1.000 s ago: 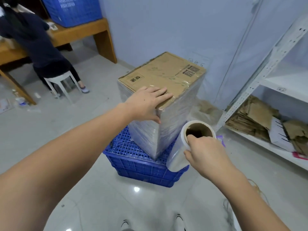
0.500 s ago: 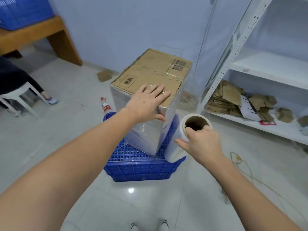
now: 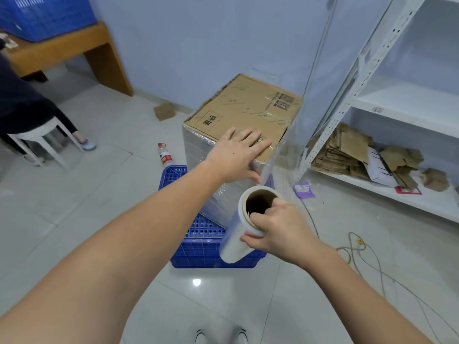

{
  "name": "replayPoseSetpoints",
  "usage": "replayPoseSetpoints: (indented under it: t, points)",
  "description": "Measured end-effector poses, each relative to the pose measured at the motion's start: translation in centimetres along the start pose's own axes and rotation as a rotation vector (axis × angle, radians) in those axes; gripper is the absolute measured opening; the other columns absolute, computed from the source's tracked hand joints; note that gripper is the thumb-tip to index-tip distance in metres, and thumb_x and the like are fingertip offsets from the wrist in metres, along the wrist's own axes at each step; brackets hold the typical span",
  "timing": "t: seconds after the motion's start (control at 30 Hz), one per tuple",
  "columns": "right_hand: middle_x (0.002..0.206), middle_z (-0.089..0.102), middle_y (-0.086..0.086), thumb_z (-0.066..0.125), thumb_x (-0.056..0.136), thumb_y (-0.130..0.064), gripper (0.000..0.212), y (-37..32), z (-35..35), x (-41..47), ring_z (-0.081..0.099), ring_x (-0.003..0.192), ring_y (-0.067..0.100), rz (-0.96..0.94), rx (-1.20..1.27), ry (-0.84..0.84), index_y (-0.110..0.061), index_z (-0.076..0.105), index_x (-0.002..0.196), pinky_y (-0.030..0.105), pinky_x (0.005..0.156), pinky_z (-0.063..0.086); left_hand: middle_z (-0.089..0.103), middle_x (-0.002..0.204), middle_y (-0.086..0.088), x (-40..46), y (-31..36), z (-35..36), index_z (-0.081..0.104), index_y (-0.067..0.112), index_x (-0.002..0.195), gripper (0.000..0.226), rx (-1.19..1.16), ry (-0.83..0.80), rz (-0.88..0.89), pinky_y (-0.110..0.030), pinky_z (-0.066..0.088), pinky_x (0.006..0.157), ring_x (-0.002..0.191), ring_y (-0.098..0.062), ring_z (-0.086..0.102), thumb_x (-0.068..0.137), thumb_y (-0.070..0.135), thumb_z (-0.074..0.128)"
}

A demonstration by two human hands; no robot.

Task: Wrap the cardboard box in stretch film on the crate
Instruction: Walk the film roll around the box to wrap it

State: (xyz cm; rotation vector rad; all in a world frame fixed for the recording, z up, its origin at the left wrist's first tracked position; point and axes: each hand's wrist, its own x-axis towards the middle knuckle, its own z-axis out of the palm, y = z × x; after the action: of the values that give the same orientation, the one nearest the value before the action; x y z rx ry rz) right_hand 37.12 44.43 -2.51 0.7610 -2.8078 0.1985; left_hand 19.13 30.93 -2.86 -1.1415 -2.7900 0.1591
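A tall cardboard box stands on a blue plastic crate on the floor; its sides are covered in clear stretch film. My left hand presses flat on the box's near top corner, thumb down over the edge. My right hand grips the top end of the stretch film roll, fingers hooked into its brown cardboard core. The roll hangs upright just right of the crate's front. A sheet of film runs from the roll up to the box's right side.
A white metal shelf rack with flattened cardboard stands at the right. Cables trail on the floor beside it. A bottle lies left of the crate. A seated person on a white stool and a wooden bench are at the left.
I have moved leftward around the box, so the shelf now fills more of the right. The roll has travelled along the box's right side while my left hand stays pressed on top.
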Motion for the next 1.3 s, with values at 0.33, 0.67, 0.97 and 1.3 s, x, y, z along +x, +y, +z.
replayPoseSetpoints:
  t: [0.33, 0.67, 0.97, 1.3]
  points:
    - [0.05, 0.05, -0.005, 0.079, 0.07, -0.05, 0.039, -1.2, 0.2, 1.2, 0.037, 0.052, 0.017, -0.065, -0.053, -0.159, -0.021, 0.052, 0.067, 0.028, 0.054, 0.039, 0.008, 0.174, -0.002, -0.1, 0.0, -0.2, 0.005, 0.036, 0.164, 0.108, -0.009, -0.02, -0.02, -0.053, 0.009, 0.127, 0.159, -0.025, 0.009, 0.08, 0.088, 0.051]
    - [0.075, 0.064, 0.002, 0.049, 0.096, -0.053, 0.039, -4.7, -1.0, 2.2, 0.056, 0.067, 0.024, 0.083, -0.103, -0.124, -0.014, 0.049, 0.103, 0.033, 0.067, 0.026, 0.006, 0.174, -0.002, -1.2, -0.9, -1.0, 0.005, 0.035, 0.165, 0.112, -0.032, -0.039, -0.04, -0.052, 0.009, 0.128, 0.159, -0.025, 0.008, 0.078, 0.089, 0.051]
    - [0.056, 0.041, 0.001, 0.06, 0.083, -0.029, 0.034, -8.8, 0.0, 4.8, 0.027, 0.04, 0.02, 0.396, -0.183, -0.257, -0.006, 0.047, 0.105, 0.032, 0.057, 0.027, 0.003, 0.174, 0.006, -1.0, -4.9, -1.3, 0.0, 0.034, 0.165, 0.116, -0.084, -0.054, 0.157, -0.043, 0.014, 0.127, 0.159, -0.016, 0.008, 0.078, 0.087, 0.056]
    - [0.068, 0.049, -0.002, 0.046, 0.091, -0.067, 0.05, -10.0, 1.1, 8.9, 0.052, 0.063, 0.021, 0.871, -0.222, -0.302, -0.017, 0.046, 0.089, 0.032, 0.052, 0.035, 0.004, 0.174, 0.0, -1.3, -16.5, -0.3, 0.004, 0.028, 0.166, 0.113, -0.055, -0.072, 0.334, -0.046, 0.006, 0.128, 0.159, -0.021, 0.009, 0.078, 0.092, 0.039]
